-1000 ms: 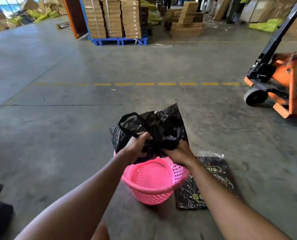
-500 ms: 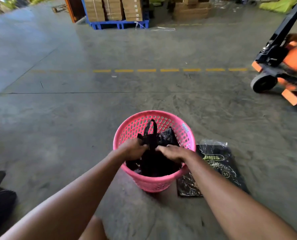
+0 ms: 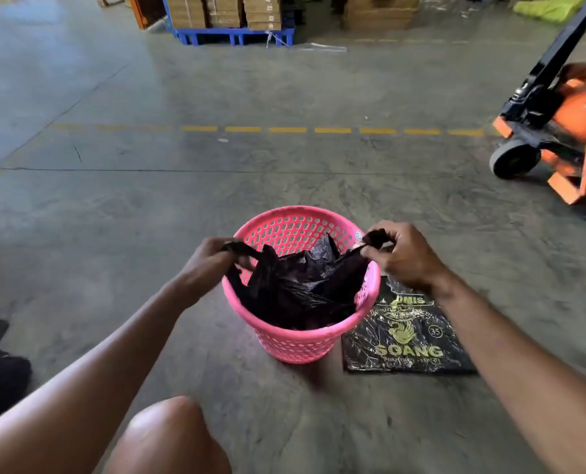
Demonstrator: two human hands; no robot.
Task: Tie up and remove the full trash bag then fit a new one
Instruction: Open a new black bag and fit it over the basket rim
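Centre frame: black bag (image 3: 298,285) sits inside pink basket (image 3: 295,343), sagging between grips. Left hand (image 3: 206,265) pinches one handle at left rim, right hand (image 3: 404,254) pinches the other at right rim.

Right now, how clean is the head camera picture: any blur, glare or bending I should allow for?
Head view: wide-angle bending at the edges, the pallet jack leaning; soft glare on the concrete floor upper left; the pink basket and black bag fairly sharp; slight blur on the left hand and right hand.
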